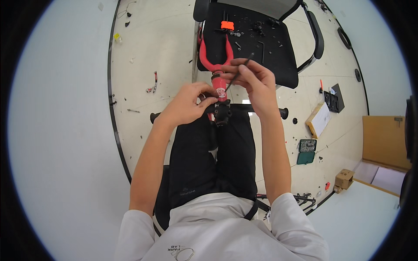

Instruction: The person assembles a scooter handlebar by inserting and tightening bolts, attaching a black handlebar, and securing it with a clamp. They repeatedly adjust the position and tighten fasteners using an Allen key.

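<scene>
1 red tube (221, 85) between left hand (190, 103), grip unclear, and right hand (257, 81), pinched on dark rod (233, 80)

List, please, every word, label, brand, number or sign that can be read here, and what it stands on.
Wording described, not copied:
White shirt: dark lettering beside a rounded line emblem.
Black trousers: small pale lettering, left thigh.
Red tube: round white emblem, too small to read.
Cardboard box: dark marks, too small to read.

Lettering (174, 252) is printed on shirt (222, 235) and trousers (191, 165), lower centre; a white label (221, 92) is borne by the red tube (218, 82), upper centre.
</scene>
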`<action>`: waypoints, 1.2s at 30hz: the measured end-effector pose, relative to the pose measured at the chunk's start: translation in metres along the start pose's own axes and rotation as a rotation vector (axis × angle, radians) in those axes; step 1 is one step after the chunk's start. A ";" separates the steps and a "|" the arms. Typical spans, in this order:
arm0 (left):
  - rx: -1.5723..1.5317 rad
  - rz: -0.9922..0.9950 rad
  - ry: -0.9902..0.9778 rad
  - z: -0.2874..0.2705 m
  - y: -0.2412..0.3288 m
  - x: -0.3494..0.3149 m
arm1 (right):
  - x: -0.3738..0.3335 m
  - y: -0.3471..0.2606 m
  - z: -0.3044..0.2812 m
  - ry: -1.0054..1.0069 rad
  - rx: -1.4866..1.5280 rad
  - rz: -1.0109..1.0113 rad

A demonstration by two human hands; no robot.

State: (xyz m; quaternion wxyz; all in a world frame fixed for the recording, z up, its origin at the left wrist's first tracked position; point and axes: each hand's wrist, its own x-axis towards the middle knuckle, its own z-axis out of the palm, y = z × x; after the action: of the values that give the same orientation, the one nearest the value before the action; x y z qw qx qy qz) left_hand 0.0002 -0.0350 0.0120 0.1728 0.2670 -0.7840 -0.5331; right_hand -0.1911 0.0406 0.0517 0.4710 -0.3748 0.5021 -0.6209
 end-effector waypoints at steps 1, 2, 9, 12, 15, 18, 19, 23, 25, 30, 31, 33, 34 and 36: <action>0.039 0.003 0.004 0.000 0.003 -0.001 | -0.001 0.001 -0.006 0.015 0.026 -0.012; 0.079 0.007 0.006 0.002 0.006 -0.003 | -0.004 0.000 -0.011 0.033 0.019 -0.004; -0.308 -0.173 0.272 0.016 -0.005 0.006 | -0.052 -0.009 -0.039 0.198 0.053 0.015; -0.256 -0.119 0.257 0.029 -0.007 0.053 | -0.074 -0.006 -0.054 0.218 0.096 0.013; -0.067 -0.003 0.237 0.033 0.011 0.125 | -0.082 -0.007 -0.054 0.193 0.109 0.004; 0.033 -0.053 0.368 0.023 0.029 0.174 | -0.087 -0.005 -0.054 0.179 0.116 0.013; 0.058 -0.061 0.351 0.018 0.036 0.176 | -0.089 -0.005 -0.055 0.184 0.101 0.025; -0.034 -0.072 0.240 0.015 0.047 0.116 | -0.096 0.000 -0.059 0.217 0.107 0.068; -0.141 -0.087 0.188 0.017 0.040 0.071 | -0.098 0.003 -0.056 0.237 0.135 0.099; -0.304 -0.194 0.325 0.019 0.007 -0.016 | -0.086 0.006 -0.040 0.211 0.044 0.069; -0.312 -0.195 0.375 0.021 -0.004 -0.026 | -0.080 0.003 -0.035 0.195 -0.010 0.043; -0.301 -0.183 0.436 0.024 -0.013 -0.038 | -0.067 0.002 -0.025 0.190 -0.077 0.000; -0.258 -0.193 0.447 0.025 -0.012 -0.040 | -0.060 0.003 -0.018 0.151 -0.079 -0.006; -0.030 -0.085 0.411 0.025 -0.003 -0.043 | -0.048 0.003 -0.004 0.079 -0.086 -0.020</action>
State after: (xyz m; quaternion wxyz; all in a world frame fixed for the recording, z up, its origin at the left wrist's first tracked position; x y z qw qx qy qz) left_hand 0.0211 0.0083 0.0005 0.3105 0.4004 -0.7123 -0.4857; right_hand -0.1813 0.0876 0.0486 0.4282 -0.3748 0.5426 -0.6179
